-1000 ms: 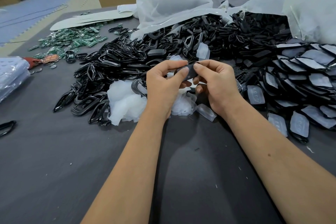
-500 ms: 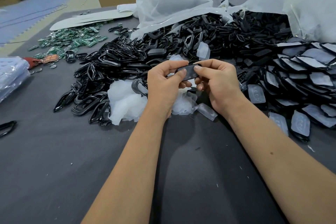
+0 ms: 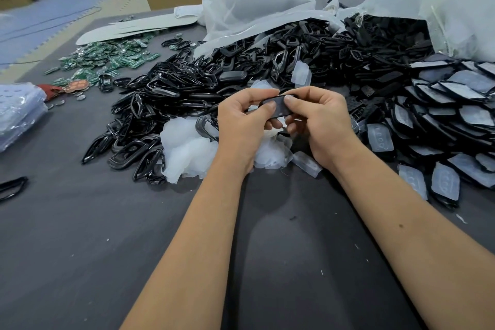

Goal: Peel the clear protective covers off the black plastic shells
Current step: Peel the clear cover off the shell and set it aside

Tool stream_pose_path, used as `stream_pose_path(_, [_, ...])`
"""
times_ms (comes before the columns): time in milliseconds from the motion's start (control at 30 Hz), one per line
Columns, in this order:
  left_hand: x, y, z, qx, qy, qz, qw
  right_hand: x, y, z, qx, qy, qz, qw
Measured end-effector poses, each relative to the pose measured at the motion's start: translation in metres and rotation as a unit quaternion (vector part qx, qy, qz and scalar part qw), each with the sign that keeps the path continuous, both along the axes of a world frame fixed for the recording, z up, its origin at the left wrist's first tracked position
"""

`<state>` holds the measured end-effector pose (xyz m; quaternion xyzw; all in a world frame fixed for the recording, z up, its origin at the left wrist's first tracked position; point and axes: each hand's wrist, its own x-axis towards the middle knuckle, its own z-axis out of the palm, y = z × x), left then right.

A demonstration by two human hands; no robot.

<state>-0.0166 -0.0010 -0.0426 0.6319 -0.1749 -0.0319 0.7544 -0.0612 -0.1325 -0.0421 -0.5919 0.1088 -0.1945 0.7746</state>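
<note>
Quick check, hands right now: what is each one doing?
Left hand: thumb and fingers pinch the left end of the black shell.
Right hand: pinches the same shell's right end, thumb on its face.

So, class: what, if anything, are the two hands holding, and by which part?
One black plastic shell, gripped between both hands: the left hand pinches its left end, the right hand its right end, thumbs on the near face.

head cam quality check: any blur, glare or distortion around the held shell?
Head view: the shell and both hands, left hand and right hand, are sharp; wide-angle bending at the edges; soft glare on the glossy black frames; far background soft.
</note>
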Motion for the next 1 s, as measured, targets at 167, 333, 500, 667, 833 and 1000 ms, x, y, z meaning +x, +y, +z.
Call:
stream_pose_path(167, [0.001,0.002,0.002,-0.008,0.019,-0.001,1.000,-0.001,0.001,-0.002,-0.062,-0.017,-0.022,0.998])
stream_pose_path(333, [0.003,0.007,0.009,-0.091,0.127,0.012,0.988,-0.003,0.002,-0.004,-0.313,-0.076,-0.061,0.945])
stream_pose_path(500, [0.006,0.016,0.018,-0.190,0.227,-0.024,0.955,-0.005,0.005,-0.005,-0.394,-0.101,-0.033,0.913])
stream_pose_path(667, [0.006,0.015,0.018,-0.144,0.196,-0.069,0.968,-0.002,0.001,-0.005,-0.279,-0.072,-0.044,0.957])
stream_pose_path(833, [0.003,0.007,0.008,-0.087,0.128,-0.038,0.987,-0.006,-0.004,0.000,-0.104,-0.035,0.037,0.993])
stream_pose_path(1000, [0.005,0.009,0.009,-0.106,0.142,-0.027,0.984,-0.004,-0.005,0.001,0.001,-0.021,0.119,0.993])
